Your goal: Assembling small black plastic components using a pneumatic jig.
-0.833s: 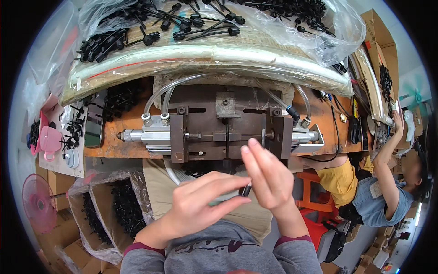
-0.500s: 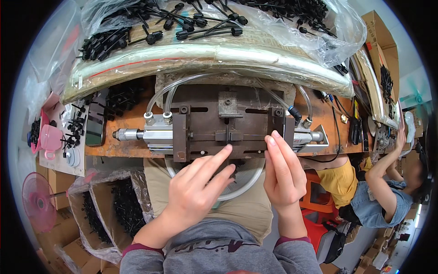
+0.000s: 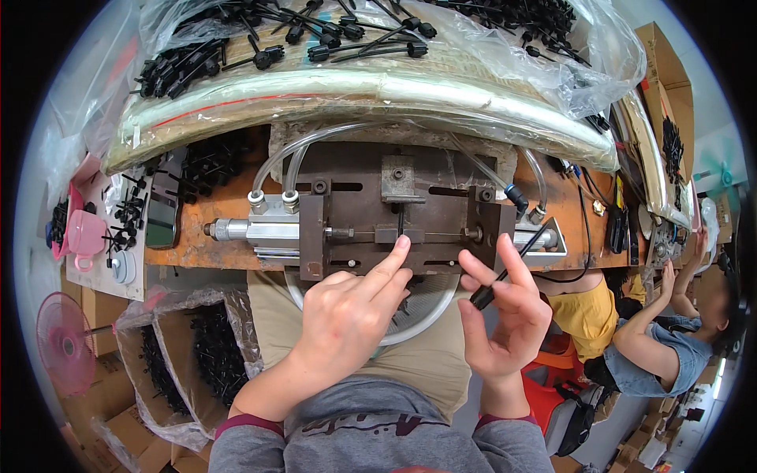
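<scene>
My left hand [image 3: 343, 315] reaches to the middle of a dark metal fixture [image 3: 367, 169], its index finger stretched out and its other fingers partly bent. That fingertip touches or nearly touches a thin black piece [image 3: 400, 216] standing at the small centre block [image 3: 385, 236]. To the right, my right hand [image 3: 509, 335] holds a black plastic stem with a thicker, ribbed head [image 3: 482, 297] between its fingers. The stem slants up and right, in front of the fixture's right end. Silver air cylinders sit at both ends, the left cylinder [image 3: 272, 232] in fuller view.
Behind the fixture, a plastic-wrapped board [image 3: 260, 98] bears heaps of black stem parts [image 3: 331, 31]. A phone [image 3: 164, 213] and pink cup [image 3: 87, 236] lie left. Lined boxes of black parts [image 3: 221, 355] stand lower left. A co-worker [image 3: 650, 347] sits at right.
My right hand has turned and spread its fingers, and the black stem in it now shows plainly, tilted. My left index finger has moved slightly up to the centre block.
</scene>
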Action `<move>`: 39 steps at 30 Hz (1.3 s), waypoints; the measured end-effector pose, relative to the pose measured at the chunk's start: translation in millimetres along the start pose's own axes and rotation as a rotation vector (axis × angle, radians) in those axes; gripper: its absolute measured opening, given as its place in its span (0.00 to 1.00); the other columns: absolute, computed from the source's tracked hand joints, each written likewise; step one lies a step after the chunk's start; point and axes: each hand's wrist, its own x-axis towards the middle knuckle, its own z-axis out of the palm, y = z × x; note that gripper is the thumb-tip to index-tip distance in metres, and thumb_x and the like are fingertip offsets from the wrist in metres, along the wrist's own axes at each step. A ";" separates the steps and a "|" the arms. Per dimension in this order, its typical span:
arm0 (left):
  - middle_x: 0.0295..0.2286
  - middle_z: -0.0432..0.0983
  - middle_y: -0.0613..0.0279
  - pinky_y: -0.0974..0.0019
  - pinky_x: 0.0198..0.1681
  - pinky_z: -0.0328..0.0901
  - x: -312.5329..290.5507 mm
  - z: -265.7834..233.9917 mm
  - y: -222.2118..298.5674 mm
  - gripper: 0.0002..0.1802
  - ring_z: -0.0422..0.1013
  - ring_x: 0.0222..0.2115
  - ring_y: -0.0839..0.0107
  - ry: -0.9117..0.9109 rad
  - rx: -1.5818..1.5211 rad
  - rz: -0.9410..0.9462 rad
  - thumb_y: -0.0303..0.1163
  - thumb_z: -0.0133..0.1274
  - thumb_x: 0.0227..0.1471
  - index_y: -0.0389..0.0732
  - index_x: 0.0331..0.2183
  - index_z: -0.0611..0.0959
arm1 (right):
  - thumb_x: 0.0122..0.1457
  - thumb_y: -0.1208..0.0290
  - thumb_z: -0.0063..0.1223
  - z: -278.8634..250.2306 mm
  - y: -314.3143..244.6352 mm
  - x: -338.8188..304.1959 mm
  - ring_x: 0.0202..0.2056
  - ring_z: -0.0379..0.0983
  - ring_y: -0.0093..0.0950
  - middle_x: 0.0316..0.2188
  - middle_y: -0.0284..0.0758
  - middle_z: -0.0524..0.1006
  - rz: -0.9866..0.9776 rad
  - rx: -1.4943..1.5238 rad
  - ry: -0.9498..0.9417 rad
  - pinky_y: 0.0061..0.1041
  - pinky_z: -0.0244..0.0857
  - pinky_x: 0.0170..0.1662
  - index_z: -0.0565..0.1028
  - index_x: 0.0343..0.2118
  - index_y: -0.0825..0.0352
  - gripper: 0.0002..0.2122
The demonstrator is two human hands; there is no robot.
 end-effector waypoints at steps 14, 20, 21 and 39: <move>0.37 0.82 0.61 0.72 0.25 0.69 -25.1 -35.2 -6.2 0.13 0.76 0.22 0.69 -0.231 -0.350 0.049 0.35 0.67 0.40 0.40 0.29 0.84 | 0.48 0.79 0.59 17.3 -0.6 6.2 0.34 0.78 0.31 0.51 0.47 0.74 -0.136 -0.524 -0.493 0.25 0.72 0.37 0.76 0.37 0.72 0.11; 0.34 0.80 0.49 0.69 0.28 0.72 -22.4 -52.3 -1.3 0.15 0.77 0.24 0.66 -0.004 -1.133 -0.010 0.38 0.61 0.51 0.33 0.30 0.83 | 0.44 0.78 0.56 27.5 2.0 13.2 0.19 0.70 0.20 0.51 0.45 0.75 -0.219 -0.690 -0.514 0.19 0.65 0.26 0.76 0.35 0.70 0.13; 0.34 0.80 0.48 0.68 0.28 0.72 -14.0 -56.1 2.0 0.16 0.77 0.25 0.65 0.030 -1.297 0.018 0.38 0.59 0.54 0.31 0.31 0.82 | 0.43 0.78 0.56 28.5 0.3 14.7 0.17 0.69 0.19 0.51 0.44 0.75 -0.222 -0.696 -0.521 0.18 0.64 0.25 0.76 0.35 0.70 0.13; 0.37 0.72 0.54 0.70 0.40 0.65 5.5 -52.9 26.5 0.22 0.69 0.32 0.70 -0.222 -2.288 0.451 0.33 0.64 0.50 0.31 0.41 0.73 | 0.45 0.72 0.65 20.6 -17.0 16.4 0.19 0.70 0.24 0.45 0.37 0.79 -0.160 -0.576 -0.545 0.21 0.63 0.25 0.78 0.31 0.66 0.10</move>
